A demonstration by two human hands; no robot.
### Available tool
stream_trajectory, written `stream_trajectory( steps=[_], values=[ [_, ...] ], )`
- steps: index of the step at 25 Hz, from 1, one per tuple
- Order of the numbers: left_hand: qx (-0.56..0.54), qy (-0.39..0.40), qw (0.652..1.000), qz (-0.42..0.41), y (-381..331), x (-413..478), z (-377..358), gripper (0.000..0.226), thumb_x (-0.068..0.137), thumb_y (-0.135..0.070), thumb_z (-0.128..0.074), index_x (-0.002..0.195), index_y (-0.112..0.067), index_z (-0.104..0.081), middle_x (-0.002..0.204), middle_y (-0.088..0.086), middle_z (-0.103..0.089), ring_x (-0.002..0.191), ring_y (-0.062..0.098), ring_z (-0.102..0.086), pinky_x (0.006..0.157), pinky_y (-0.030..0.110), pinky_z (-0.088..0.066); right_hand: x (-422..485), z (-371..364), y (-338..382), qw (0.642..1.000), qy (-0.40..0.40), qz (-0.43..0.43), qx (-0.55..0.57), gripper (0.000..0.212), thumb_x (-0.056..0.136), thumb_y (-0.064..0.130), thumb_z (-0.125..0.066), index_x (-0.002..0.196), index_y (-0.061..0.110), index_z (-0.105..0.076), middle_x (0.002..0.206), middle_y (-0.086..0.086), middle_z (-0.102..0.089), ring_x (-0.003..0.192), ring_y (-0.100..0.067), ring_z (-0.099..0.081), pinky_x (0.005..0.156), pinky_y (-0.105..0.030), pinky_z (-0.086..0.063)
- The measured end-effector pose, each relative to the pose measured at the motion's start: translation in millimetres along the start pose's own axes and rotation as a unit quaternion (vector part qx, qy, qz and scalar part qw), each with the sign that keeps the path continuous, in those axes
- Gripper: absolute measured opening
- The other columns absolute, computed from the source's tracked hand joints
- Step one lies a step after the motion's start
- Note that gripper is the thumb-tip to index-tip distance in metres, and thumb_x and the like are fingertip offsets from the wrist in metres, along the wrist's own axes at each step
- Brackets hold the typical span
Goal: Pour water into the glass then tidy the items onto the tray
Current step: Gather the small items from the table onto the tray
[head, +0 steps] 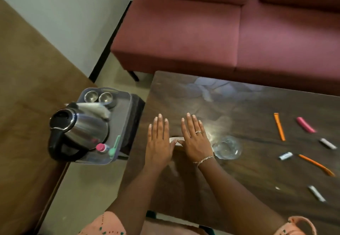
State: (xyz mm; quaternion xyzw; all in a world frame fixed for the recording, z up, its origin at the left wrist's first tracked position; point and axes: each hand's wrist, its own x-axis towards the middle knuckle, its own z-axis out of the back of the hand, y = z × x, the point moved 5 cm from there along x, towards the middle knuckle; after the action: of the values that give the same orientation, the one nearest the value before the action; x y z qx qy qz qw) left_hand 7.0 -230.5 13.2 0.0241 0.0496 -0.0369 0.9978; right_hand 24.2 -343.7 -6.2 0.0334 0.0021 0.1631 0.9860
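My left hand (159,139) and my right hand (195,137) lie flat, fingers straight, side by side on the dark wooden table (239,106). A small pale object (176,139) shows between them under the thumbs. A clear glass (227,147) stands just right of my right hand. Left of the table, a steel kettle (81,130) with a black handle sits on a clear plastic tray (119,124). The tray also holds two small steel cups (99,96), a pink-capped small bottle (102,147) and a green utensil (114,146).
Scattered on the table's right side lie two orange sticks (279,126) (316,164), a pink piece (305,124) and several grey-white small pieces (285,155). A red sofa (220,32) stands behind the table. The tray rests on a dark stool beside a wooden surface (27,87).
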Motion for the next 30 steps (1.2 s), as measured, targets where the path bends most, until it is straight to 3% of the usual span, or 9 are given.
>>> stream_trajectory(
  steps=[7, 10, 12, 15, 18, 21, 23, 27, 30],
  values=[
    [-0.039, -0.007, 0.994, -0.1, -173.9, 11.2, 24.4, 0.072, 0.088, -0.052, -0.033, 0.137, -0.001, -0.037, 0.146, 0.021, -0.037, 0.135, 0.032, -0.036, 0.107, 0.047, -0.034, -82.8, 33.5, -164.8, 0.99, 0.005, -0.136, -0.047, 0.078, 0.068, 0.046, -0.074, 0.128, 0.003, -0.05, 0.134, -0.021, -0.05, 0.125, -0.034, -0.048, 0.098, -0.047, -0.043],
    [-0.071, -0.005, 0.985, -0.156, -230.8, 11.5, 22.0, 0.074, 0.088, -0.051, -0.042, 0.141, 0.0, -0.028, 0.15, 0.022, -0.026, 0.139, 0.035, -0.026, 0.111, 0.05, -0.023, -117.6, 36.4, -217.0, 0.98, 0.021, -0.193, -0.04, 0.076, 0.071, 0.042, -0.072, 0.13, 0.002, -0.046, 0.137, -0.023, -0.046, 0.127, -0.036, -0.044, 0.101, -0.049, -0.039],
    [-0.078, 0.006, 0.979, -0.19, -265.4, 11.4, 17.2, 0.076, 0.089, -0.05, -0.045, 0.143, -0.001, -0.023, 0.152, 0.021, -0.019, 0.141, 0.035, -0.019, 0.113, 0.05, -0.016, -141.2, 31.9, -248.8, 0.974, 0.026, -0.223, -0.01, 0.074, 0.08, 0.038, -0.066, 0.136, 0.001, -0.035, 0.144, -0.025, -0.034, 0.134, -0.039, -0.032, 0.108, -0.05, -0.028],
    [-0.067, 0.038, 0.969, -0.237, -308.3, 13.3, 2.9, 0.078, 0.093, -0.051, -0.037, 0.146, -0.005, -0.004, 0.156, 0.017, 0.002, 0.145, 0.031, 0.002, 0.117, 0.042, 0.002, -169.1, 15.9, -285.1, 0.964, 0.044, -0.259, 0.041, 0.071, 0.089, 0.033, -0.054, 0.142, 0.001, -0.019, 0.151, -0.024, -0.016, 0.14, -0.039, -0.014, 0.115, -0.049, -0.011],
    [-0.029, 0.06, 0.957, -0.281, -337.6, 16.4, -12.8, 0.078, 0.094, -0.053, -0.029, 0.146, -0.007, 0.007, 0.155, 0.014, 0.014, 0.144, 0.026, 0.013, 0.116, 0.038, 0.01, -194.4, 4.6, -320.3, 0.945, 0.035, -0.313, 0.086, 0.067, 0.089, 0.026, -0.054, 0.141, -0.001, -0.023, 0.151, -0.024, -0.019, 0.14, -0.038, -0.016, 0.116, -0.046, -0.013],
    [-0.008, 0.084, 0.938, -0.336, -369.7, 20.5, -21.9, 0.076, 0.094, -0.048, -0.036, 0.147, -0.008, 0.001, 0.157, 0.014, 0.007, 0.145, 0.025, 0.01, 0.117, 0.038, 0.008, -236.2, -12.4, -374.4, 0.915, 0.039, -0.385, 0.111, 0.06, 0.093, 0.021, -0.045, 0.142, 0.0, -0.018, 0.152, -0.02, -0.018, 0.143, -0.031, -0.013, 0.117, -0.037, -0.009],
    [0.002, 0.089, 0.921, -0.378, -394.0, 24.9, -27.3, 0.071, 0.093, -0.043, -0.041, 0.146, -0.008, -0.01, 0.157, 0.013, -0.003, 0.146, 0.025, 0.003, 0.118, 0.038, 0.004, -271.6, -18.4, -414.9, 0.88, 0.018, -0.458, 0.128, 0.052, 0.091, 0.015, -0.047, 0.138, -0.001, -0.029, 0.146, -0.021, -0.032, 0.139, -0.03, -0.025, 0.113, -0.035, -0.02],
    [0.019, 0.098, 0.879, -0.466, -446.5, 22.9, -46.1, 0.056, 0.09, -0.032, -0.052, 0.137, -0.009, -0.032, 0.153, 0.011, -0.023, 0.145, 0.025, -0.007, 0.119, 0.038, -0.003, -318.2, -25.1, -480.0, 0.807, 0.039, -0.568, 0.155, 0.026, 0.086, 0.008, -0.054, 0.108, -0.004, -0.051, 0.12, -0.025, -0.052, 0.11, -0.04, -0.05, 0.087, -0.044, -0.041],
    [0.016, 0.116, 0.855, -0.505, -481.9, 13.7, -69.5, 0.047, 0.088, -0.026, -0.054, 0.129, -0.009, -0.04, 0.146, 0.011, -0.034, 0.142, 0.027, -0.018, 0.118, 0.038, -0.007, -334.8, -39.0, -516.4, 0.795, 0.082, -0.581, 0.154, 0.038, 0.087, 0.008, -0.053, 0.124, 0.001, -0.046, 0.132, -0.026, -0.041, 0.114, -0.044, -0.045, 0.09, -0.045, -0.042]
  ],
)
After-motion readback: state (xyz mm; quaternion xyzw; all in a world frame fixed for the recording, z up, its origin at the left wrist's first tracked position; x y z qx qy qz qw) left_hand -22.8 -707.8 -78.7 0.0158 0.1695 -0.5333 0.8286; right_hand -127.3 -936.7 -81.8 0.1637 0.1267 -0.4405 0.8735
